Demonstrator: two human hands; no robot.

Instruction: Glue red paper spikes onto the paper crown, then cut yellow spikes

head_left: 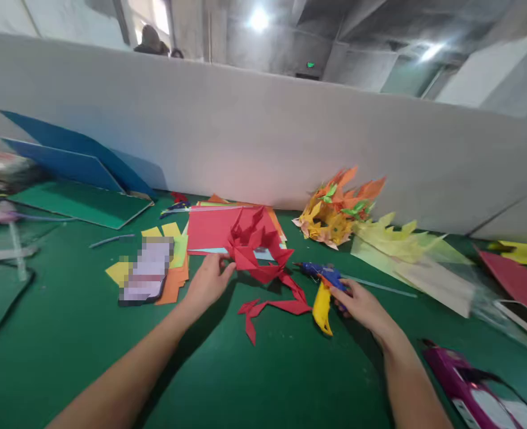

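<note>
Green tabletop, spiky red folded-paper form, left hand pinching its edge; right hand clasped around blue glue gun

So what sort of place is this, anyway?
Probably a craft workroom: sheets of coloured paper lie on a green table, the left hand pinches a folded red paper piece, and the right hand holds a blue glue gun.

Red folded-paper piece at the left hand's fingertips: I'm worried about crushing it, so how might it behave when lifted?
The red folded-paper piece is probably light, given its thin sheets. Its creases may stiffen it, but its open, pointed shape could bend if squeezed.
</note>
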